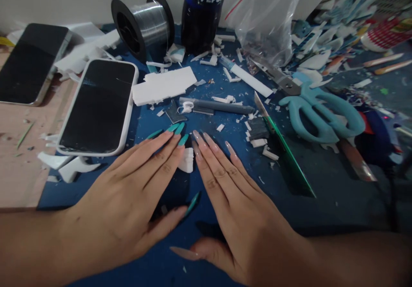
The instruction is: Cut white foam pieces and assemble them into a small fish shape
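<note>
My left hand (128,197) lies flat on the blue mat (322,201), fingers stretched out, teal nails pointing away. My right hand (234,205) lies flat beside it, fingers stretched out, with long clear nails. Between the fingertips of both hands sits a small white foam piece (187,161), partly covered by them. Neither hand grips anything. Just past the fingertips lie a grey craft knife (219,106) and a flat white foam sheet (164,85).
A white-cased phone (98,107) lies left of my left hand, a second phone (30,61) further left. A green-edged ruler (286,149) and teal scissors (322,111) lie to the right. A wire spool (143,23), a Pepsi bottle (202,14), a plastic bag (267,21) and foam scraps stand behind.
</note>
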The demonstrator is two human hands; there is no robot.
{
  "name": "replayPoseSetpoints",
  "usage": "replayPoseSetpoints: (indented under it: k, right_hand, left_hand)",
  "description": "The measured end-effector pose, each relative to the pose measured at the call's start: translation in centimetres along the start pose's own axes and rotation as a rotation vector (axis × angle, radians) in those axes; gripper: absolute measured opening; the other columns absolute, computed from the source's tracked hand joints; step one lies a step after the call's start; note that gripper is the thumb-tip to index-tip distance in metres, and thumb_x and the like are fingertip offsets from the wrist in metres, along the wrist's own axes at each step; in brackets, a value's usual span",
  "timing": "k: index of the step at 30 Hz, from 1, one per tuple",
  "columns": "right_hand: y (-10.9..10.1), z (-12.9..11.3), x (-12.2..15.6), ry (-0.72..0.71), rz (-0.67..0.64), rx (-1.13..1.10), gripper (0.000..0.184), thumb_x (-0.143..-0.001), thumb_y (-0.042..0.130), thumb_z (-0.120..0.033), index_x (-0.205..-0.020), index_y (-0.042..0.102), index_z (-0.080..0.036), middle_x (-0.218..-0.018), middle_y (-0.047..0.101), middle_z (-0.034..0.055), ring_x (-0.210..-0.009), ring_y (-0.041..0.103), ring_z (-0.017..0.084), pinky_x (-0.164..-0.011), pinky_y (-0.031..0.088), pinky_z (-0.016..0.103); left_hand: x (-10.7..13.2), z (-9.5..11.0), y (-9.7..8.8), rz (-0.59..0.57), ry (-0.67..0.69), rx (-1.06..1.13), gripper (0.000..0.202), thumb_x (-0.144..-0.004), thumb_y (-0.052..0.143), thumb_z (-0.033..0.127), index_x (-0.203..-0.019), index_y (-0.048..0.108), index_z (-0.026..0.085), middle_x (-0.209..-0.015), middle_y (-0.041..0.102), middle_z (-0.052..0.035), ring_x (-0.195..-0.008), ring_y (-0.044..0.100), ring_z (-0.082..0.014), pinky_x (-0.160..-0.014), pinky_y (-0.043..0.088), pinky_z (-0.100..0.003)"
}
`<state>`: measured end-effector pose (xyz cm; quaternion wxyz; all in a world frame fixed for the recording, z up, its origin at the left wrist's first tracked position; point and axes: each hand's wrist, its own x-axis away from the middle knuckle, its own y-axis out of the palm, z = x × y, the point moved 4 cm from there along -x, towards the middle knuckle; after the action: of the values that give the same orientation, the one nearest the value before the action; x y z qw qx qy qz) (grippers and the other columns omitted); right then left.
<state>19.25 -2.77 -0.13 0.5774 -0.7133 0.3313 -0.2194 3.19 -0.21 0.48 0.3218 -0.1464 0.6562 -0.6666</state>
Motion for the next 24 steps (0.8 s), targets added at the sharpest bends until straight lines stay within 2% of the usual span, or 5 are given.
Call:
replayPoseSetpoints:
  k: [5,12,17,20,24]
  right_hand:
    - [0.0,-0.1,0.0,0.014,0.01,-0.008,0.097,-0.091,0.034,-0.068,-0.143,0.029,0.013,-0.154,0.024,0.031,-0.148,0.015,0.037,-0.111,0.035,0.06]
    - [0.3,-0.1,0.0,0.022,0.016,-0.022,0.095,-0.092,0.034,-0.066,-0.144,0.028,0.012,-0.156,0.022,0.0299,-0.149,0.013,0.037,-0.114,0.032,0.06]
    - [0.2,0.0,0.2,0.016,0.048,-0.018,0.092,-0.094,0.029,-0.064,-0.146,0.025,0.012,-0.157,0.019,0.0282,-0.15,0.008,0.034,-0.117,0.027,0.057]
    - [0.1,-0.1,0.1,0.008,0.036,-0.004,0.092,-0.094,0.031,-0.064,-0.144,0.029,0.013,-0.156,0.022,0.0294,-0.149,0.013,0.037,-0.116,0.028,0.057]
    - [-0.1,-0.1,-0.1,0.006,0.026,-0.004,0.093,-0.093,0.033,-0.065,-0.142,0.033,0.013,-0.154,0.026,0.0302,-0.147,0.018,0.039,-0.115,0.031,0.058]
  left_hand:
    - [0.2,-0.3,-0.1,0.01,-0.023,0.032,0.055,-0.096,0.042,0.034,-0.138,0.042,0.0,-0.144,0.05,-0.0205,-0.141,0.039,-0.0263,-0.112,0.041,-0.04]
    - [0.4,-0.2,-0.7,0.051,-0.045,0.017,0.061,-0.094,0.044,0.034,-0.141,0.036,-0.006,-0.137,0.056,-0.0206,-0.136,0.045,-0.0258,-0.11,0.044,-0.033]
    - [1.2,0.2,-1.7,0.164,-0.027,-0.075,0.048,-0.083,0.062,0.029,-0.126,0.055,0.007,-0.13,0.059,-0.0169,-0.122,0.054,-0.0355,-0.104,0.046,-0.045]
    - [1.5,0.2,-1.8,0.144,-0.014,-0.099,0.039,-0.082,0.062,0.034,-0.116,0.06,0.016,-0.128,0.058,-0.015,-0.112,0.059,-0.0371,-0.095,0.05,-0.048]
    - [1.9,0.2,-1.6,0.109,-0.008,-0.075,0.036,-0.081,0.061,0.038,-0.113,0.059,0.022,-0.134,0.052,-0.0126,-0.118,0.055,-0.039,-0.096,0.048,-0.051]
